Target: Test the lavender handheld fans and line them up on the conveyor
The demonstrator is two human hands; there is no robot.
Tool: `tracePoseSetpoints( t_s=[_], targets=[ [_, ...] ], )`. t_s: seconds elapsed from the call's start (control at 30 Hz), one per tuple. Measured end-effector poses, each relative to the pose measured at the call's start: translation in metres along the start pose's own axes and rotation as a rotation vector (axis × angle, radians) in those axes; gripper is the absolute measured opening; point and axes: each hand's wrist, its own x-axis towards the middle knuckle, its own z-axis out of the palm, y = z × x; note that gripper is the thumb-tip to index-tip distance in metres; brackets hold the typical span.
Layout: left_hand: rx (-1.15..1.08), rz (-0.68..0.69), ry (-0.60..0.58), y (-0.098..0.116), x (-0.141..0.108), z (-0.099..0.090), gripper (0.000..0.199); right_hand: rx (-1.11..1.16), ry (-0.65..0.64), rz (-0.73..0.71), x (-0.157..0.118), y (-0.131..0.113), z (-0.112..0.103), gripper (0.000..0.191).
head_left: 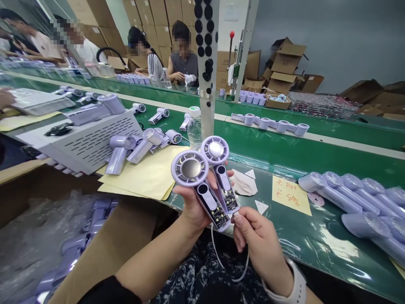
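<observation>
My left hand (192, 207) is wrapped round two light-purple handheld fans, held side by side above the table edge. The nearer fan (212, 207) has a round ring head with a silver centre disc. Its handle shows a bare circuit board with small lights. Slightly behind and to the right is the second fan (226, 183), built alike. At the foot of that handle, my right hand (257, 234) pinches the plug end of a white cable (214, 249). The cable loops down over my lap. Whether the plug is fully seated is hidden by my fingers.
More purple fans (338, 194) lie in rows at right, beside a handwritten yellow note (291, 195). A water bottle (194, 128) stands behind my hands. At left are a vented metal box (91, 139) and a carton (104, 236) of fans. Co-workers sit across the green line.
</observation>
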Motion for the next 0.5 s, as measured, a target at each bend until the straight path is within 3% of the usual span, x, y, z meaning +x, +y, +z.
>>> tracePoseSetpoints(
  t_s=[0.1,0.2,0.3,0.37,0.43,0.47,0.5],
  targets=[
    [0.028,0.017,0.032,-0.003,-0.002,-0.002,0.07,0.028,0.086,0.007,-0.002,0.009,0.008,0.047],
    [0.062,0.014,0.016,-0.002,-0.001,-0.006,0.072,-0.128,0.009,-0.059,-0.003,0.005,0.004,0.04],
    [0.072,0.03,0.05,0.006,0.006,-0.009,0.069,-0.304,-0.073,-0.249,0.001,-0.012,-0.017,0.034],
    [0.071,0.101,0.128,0.014,0.01,-0.01,0.061,-0.423,0.023,-0.354,0.009,-0.024,-0.033,0.036],
    [0.082,0.112,0.15,0.021,0.009,-0.011,0.05,-0.549,0.242,-0.383,0.019,-0.031,-0.045,0.03],
    [0.089,0.051,0.132,0.024,0.006,-0.012,0.049,-0.57,0.314,-0.372,0.024,-0.032,-0.048,0.025],
    [0.11,-0.052,0.088,0.026,0.002,-0.014,0.053,-0.547,0.308,-0.352,0.027,-0.032,-0.049,0.03]
  ],
)
